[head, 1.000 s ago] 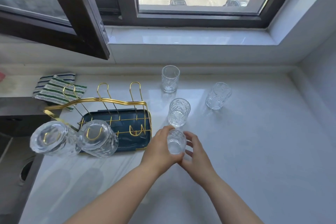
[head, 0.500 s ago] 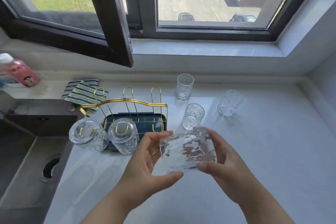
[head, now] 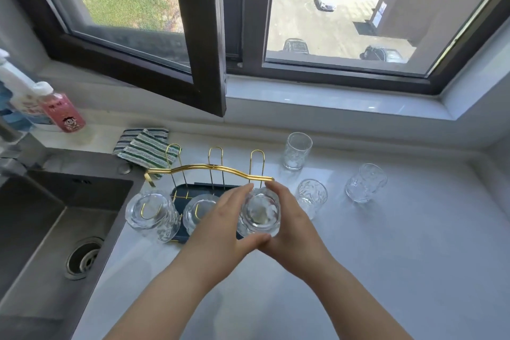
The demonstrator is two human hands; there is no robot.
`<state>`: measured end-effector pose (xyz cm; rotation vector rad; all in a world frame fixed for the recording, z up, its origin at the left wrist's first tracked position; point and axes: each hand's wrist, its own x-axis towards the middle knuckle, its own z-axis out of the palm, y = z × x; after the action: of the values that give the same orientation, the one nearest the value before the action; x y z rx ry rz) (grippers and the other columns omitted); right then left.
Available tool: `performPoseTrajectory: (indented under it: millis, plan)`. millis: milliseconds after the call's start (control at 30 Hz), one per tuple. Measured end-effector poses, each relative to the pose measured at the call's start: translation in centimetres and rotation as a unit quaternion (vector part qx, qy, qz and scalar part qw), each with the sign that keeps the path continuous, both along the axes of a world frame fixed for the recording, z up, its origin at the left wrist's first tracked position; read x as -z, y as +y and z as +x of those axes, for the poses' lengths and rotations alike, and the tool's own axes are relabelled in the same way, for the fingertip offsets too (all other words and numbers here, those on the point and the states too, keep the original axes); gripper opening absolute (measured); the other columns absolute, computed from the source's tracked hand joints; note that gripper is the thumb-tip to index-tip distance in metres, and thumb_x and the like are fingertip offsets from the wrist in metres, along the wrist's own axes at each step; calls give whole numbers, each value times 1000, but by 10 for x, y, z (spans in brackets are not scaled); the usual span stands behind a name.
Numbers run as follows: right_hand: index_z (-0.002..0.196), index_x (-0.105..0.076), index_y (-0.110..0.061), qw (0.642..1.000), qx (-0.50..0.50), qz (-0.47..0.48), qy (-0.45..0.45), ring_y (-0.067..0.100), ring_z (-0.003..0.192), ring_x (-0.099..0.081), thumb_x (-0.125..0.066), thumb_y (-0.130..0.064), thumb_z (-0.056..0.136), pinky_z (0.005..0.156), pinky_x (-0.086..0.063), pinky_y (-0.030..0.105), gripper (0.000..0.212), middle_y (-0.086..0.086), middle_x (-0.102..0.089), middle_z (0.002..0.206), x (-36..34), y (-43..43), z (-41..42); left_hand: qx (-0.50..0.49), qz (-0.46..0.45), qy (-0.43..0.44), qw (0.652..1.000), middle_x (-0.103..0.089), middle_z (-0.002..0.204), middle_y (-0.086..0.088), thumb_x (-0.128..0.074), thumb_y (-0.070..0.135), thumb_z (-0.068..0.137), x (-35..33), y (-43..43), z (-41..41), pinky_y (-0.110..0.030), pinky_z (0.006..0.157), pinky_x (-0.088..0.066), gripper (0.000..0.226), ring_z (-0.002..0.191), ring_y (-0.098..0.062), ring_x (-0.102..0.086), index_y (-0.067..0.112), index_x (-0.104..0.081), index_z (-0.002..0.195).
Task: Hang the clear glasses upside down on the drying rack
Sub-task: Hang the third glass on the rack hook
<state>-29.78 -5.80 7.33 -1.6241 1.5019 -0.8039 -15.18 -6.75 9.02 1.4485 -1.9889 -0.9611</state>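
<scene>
**Bench inventory, near to far: third glass held at the rack**

1. Left hand (head: 220,226) and right hand (head: 296,225). I log both as grasping one item together: the left hand's fingers wrap its left side, the right hand's fingers its right, and the thumbs meet just below it.

2. Held glass (head: 259,211). Clear, textured, turned upside down so its thick base faces my camera. It sits at the right end of the rack's front row, above the tray. I cannot tell whether it is already seated on a prong.

3. Hung glass, middle (head: 200,211). Inverted on a gold prong, partly covered by the left hand.

4. Hung glass, left (head: 150,211). Inverted on a gold prong, overhanging the tray's front left corner, near the sink's edge.

5. Drying rack (head: 209,168). Gold wire frame with a wavy top bar, three bare loops standing in its back row, and a dark blue tray (head: 193,190) beneath.

6. Loose glasses on the white bench (head: 386,257), all upright, right of the rack: one (head: 311,196) just beside the right hand; one (head: 365,183) further right; one (head: 297,150) furthest back, near the wall.

7. Sink (head: 55,229). Steel, left of the bench, with its drain visible.

8. Striped cloth (head: 146,148). Folded, green and white, behind the rack's left end.

9. Pink bottle (head: 62,110). At the far left by the wall, beneath the window (head: 331,22).
</scene>
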Motion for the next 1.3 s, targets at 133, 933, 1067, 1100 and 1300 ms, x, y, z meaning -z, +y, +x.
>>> performPoseTrajectory:
  millis: [133,933,1067,1100,1300]
  plan:
    - [130,-34,-30,1000,8,9,-6,-1,111,-51,-78,-25,61,91,-39,10,82,-11,-52,125,13,-7,1,-4,-11,-53,999,-34,143,15,-71,35,74,5,-10,-7,-10,95,-19,79,126,0,-31,31,-26,139]
    - [120,-31,-46,998,-11,-52,15,-6,115,-43,-67,-4,72,97,-32,7,74,-21,-41,124,39,0,-62,5,-143,25,989,-48,122,16,-55,25,76,19,25,-57,-4,101,-23,47,117,6,-39,24,-51,123]
    - [117,-38,-38,995,92,-31,8,0,112,-48,-72,-4,71,94,-39,12,66,-8,-48,121,55,-4,-106,62,-27,71,995,-42,122,22,-54,30,77,45,41,-94,-16,98,-35,48,118,0,-43,42,-36,120]
    - [118,-38,-35,994,107,-16,9,1,111,-49,-73,-5,71,94,-39,14,66,-7,-47,121,60,-6,-114,62,22,58,996,-36,131,18,-54,33,80,57,40,-102,-16,104,-29,54,126,-3,-36,39,-29,127]
    - [140,-21,-16,991,101,70,50,13,123,-39,-74,-13,72,105,-34,28,86,4,-33,140,93,-26,-136,-32,130,6,991,-7,155,-6,-54,35,87,96,-3,-138,-23,111,-9,85,142,-16,-9,10,5,143]
